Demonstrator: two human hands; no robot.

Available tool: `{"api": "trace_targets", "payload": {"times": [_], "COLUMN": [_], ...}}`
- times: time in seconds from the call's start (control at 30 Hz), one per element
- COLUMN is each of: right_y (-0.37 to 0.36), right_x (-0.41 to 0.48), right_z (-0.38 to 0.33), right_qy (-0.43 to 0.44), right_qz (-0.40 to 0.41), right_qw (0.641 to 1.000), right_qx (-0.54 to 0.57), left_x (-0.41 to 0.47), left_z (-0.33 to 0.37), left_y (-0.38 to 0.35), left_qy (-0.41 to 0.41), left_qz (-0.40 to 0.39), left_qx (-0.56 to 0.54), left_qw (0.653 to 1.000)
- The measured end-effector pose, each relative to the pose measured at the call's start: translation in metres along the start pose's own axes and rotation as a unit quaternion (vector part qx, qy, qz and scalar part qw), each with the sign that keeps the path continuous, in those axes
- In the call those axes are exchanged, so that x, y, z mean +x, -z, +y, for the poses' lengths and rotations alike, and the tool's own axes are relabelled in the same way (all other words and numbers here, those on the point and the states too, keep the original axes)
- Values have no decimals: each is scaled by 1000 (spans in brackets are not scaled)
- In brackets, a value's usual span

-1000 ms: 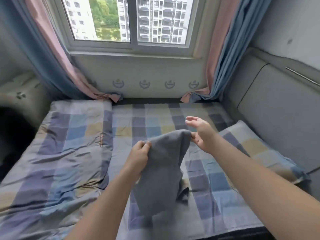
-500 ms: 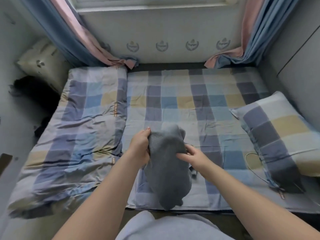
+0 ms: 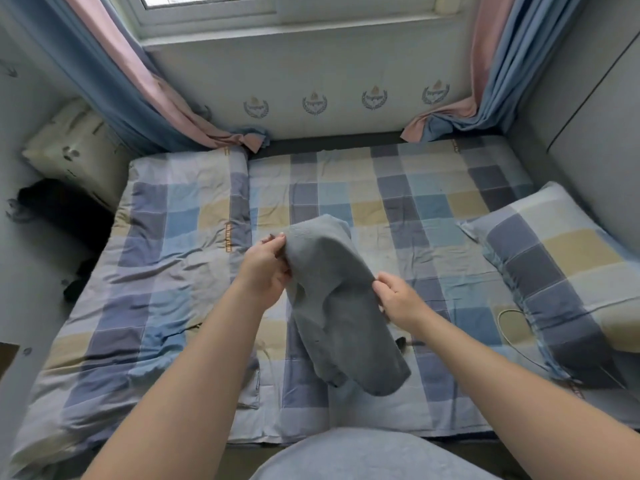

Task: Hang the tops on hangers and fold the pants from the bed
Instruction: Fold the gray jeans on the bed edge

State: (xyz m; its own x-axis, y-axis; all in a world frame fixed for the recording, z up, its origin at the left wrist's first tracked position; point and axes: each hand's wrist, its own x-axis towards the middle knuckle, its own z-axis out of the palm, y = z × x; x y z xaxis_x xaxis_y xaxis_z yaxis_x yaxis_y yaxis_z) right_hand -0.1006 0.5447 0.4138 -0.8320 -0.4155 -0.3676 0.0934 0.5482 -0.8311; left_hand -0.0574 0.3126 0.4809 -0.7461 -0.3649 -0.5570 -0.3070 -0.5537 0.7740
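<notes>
Your right hand [image 3: 398,301] was open in the air 1 second ago, with its fingers spread and off the cloth. Now it has come down, and its fingers pinch the right edge of the grey garment [image 3: 332,306]. Your left hand [image 3: 266,271] still pinches the top left edge, a bit higher up. So now 2 hands hold the cloth, not 1.

The garment hangs in the air over the middle of the bed [image 3: 346,188]. It is bunched up and bent over at the top. Its low end hangs near the front edge of the bed. I cannot tell yet if it is a top or pants. I think you are hunting for its edges so you can open it out. Nothing is folded or hung yet.

You have room. The flat checked sheet right behind the garment is bare, so you could lay it down there. The puffy quilt [image 3: 156,271] fills the left side, and the pillow [image 3: 561,271] sits on the right. A thin cable [image 3: 502,318] lies on the sheet just beside your right hand, so take care not to snag it. Also watch the front edge, as the low end could slip off there.
</notes>
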Motion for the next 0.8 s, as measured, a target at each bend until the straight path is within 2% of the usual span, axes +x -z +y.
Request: {"api": "trace_targets", "payload": {"times": [0.13, 0.23, 0.33, 0.43, 0.5, 0.57, 0.63, 0.7, 0.8], "right_y": [8, 6, -4, -14, -18, -22, -24, -25, -26], "right_x": [9, 18, 21, 18, 19, 18, 17, 15, 13], "right_z": [-47, -81, -105, -127, -138, -145, -145, -140, -129], "right_qy": [-16, -84, -97, -77, -56, -47, -47, -62, -80], "right_qz": [84, 117, 91, 26, -3, -9, -6, -3, 12], "right_qw": [987, 948, 924, 908, 891, 871, 864, 876, 916], "right_qx": [137, 284, 359, 410, 451, 489, 501, 478, 393], "left_x": [7, -2, -15, -23, -22, -18, -17, -16, -18], "left_z": [-1, -18, -38, -53, -59, -54, -41, -26, 0], "left_y": [26, 29, 27, 27, 32, 42, 54, 63, 65], "left_qy": [-7, -34, -32, -35, -78, -145, -218, -285, -368], "left_qz": [16, -68, -147, -170, -114, -18, 49, 72, 62], "left_qx": [224, 293, 328, 357, 346, 309, 318, 330, 341], "left_qw": [974, 953, 933, 918, 928, 940, 921, 897, 863]}}
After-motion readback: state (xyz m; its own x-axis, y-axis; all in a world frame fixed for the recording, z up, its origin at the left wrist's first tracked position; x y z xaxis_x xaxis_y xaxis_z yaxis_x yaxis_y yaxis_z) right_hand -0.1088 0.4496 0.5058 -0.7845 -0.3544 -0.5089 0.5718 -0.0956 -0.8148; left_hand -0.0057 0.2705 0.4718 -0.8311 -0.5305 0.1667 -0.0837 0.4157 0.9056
